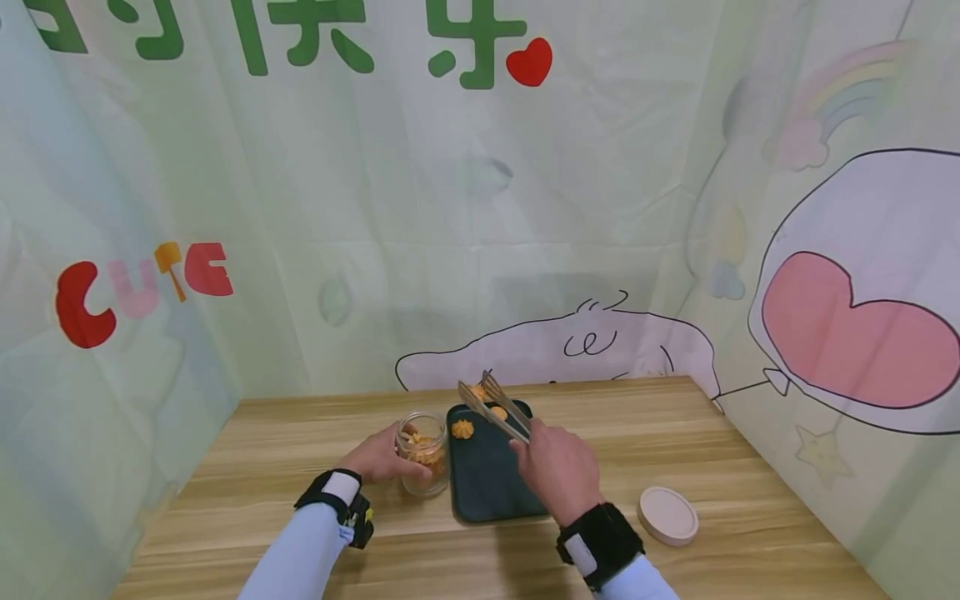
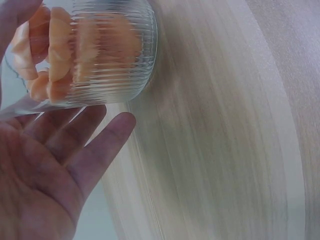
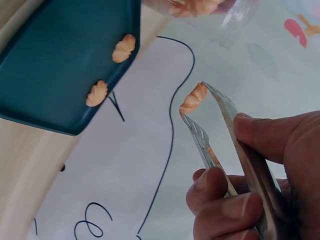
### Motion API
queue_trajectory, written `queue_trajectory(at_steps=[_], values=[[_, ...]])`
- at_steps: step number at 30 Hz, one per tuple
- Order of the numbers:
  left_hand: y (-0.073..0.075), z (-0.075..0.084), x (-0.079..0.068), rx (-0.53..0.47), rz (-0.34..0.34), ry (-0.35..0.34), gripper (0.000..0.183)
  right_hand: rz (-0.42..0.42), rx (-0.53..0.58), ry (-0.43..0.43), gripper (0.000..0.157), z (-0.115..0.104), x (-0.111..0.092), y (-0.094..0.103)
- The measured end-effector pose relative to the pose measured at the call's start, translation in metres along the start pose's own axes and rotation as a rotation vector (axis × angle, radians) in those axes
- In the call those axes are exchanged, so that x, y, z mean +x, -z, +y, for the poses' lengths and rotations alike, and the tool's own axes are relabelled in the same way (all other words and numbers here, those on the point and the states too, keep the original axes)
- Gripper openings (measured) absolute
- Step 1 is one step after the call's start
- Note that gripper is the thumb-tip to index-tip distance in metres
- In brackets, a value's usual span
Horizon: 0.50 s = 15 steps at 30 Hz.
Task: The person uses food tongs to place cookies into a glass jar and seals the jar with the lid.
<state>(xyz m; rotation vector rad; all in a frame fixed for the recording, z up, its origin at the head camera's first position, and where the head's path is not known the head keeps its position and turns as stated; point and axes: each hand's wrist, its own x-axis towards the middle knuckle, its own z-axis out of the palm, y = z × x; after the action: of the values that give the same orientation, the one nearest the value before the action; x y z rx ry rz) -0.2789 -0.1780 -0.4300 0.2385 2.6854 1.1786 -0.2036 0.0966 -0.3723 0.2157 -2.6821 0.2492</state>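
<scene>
My right hand (image 1: 558,471) grips a pair of metal tongs (image 1: 517,421) above the dark green tray (image 1: 491,479). Between the tong tips is one orange swirled cookie (image 3: 194,98), seen clearly in the right wrist view. Two more such cookies lie on the tray near its far end, one of them a star-shaped cookie (image 1: 462,429). To the tray's left, my left hand (image 1: 386,458) holds a clear ribbed glass jar (image 1: 423,487), thumb and fingers around its side. Several orange cookies (image 2: 60,50) fill part of the jar, whose mouth is uncovered.
A round pale lid (image 1: 668,517) lies on the wooden table (image 1: 247,500) to the right of my right wrist. Behind the table hangs a printed cloth backdrop (image 1: 375,208), which also runs along both sides.
</scene>
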Motion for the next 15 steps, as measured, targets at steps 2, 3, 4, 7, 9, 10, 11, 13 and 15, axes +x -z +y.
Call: queue_trajectory(at_steps=[2, 3, 4, 7, 9, 10, 11, 13, 15], values=[[0.000, 0.000, -0.001, -0.001, 0.000, 0.002, 0.076, 0.003, 0.004, 0.002, 0.032, -0.003, 0.000, 0.003], [0.000, 0.000, -0.001, 0.001, 0.001, 0.002, 0.076, 0.009, 0.005, 0.004, 0.031, -0.004, 0.000, 0.005], [-0.001, 0.000, -0.001, 0.002, 0.002, 0.002, 0.076, 0.015, 0.007, 0.006, 0.031, -0.005, 0.000, 0.006], [-0.001, 0.000, 0.000, 0.004, 0.003, 0.002, 0.076, 0.039, 0.003, 0.019, 0.032, -0.008, 0.000, 0.009], [-0.001, -0.001, 0.000, 0.004, 0.003, 0.001, 0.076, 0.049, 0.001, 0.026, 0.033, -0.011, -0.001, 0.011], [-0.001, -0.001, 0.001, 0.002, 0.003, 0.000, 0.076, 0.052, 0.004, 0.030, 0.033, -0.012, -0.001, 0.013], [-0.001, -0.001, 0.001, 0.002, 0.002, -0.001, 0.076, 0.056, 0.006, 0.036, 0.033, -0.013, -0.001, 0.014], [-0.001, -0.001, 0.001, 0.002, 0.003, -0.003, 0.076, 0.060, 0.006, 0.046, 0.034, -0.016, -0.002, 0.016], [-0.001, -0.001, 0.001, 0.002, 0.004, -0.004, 0.075, 0.064, 0.004, 0.057, 0.035, -0.018, -0.003, 0.018]])
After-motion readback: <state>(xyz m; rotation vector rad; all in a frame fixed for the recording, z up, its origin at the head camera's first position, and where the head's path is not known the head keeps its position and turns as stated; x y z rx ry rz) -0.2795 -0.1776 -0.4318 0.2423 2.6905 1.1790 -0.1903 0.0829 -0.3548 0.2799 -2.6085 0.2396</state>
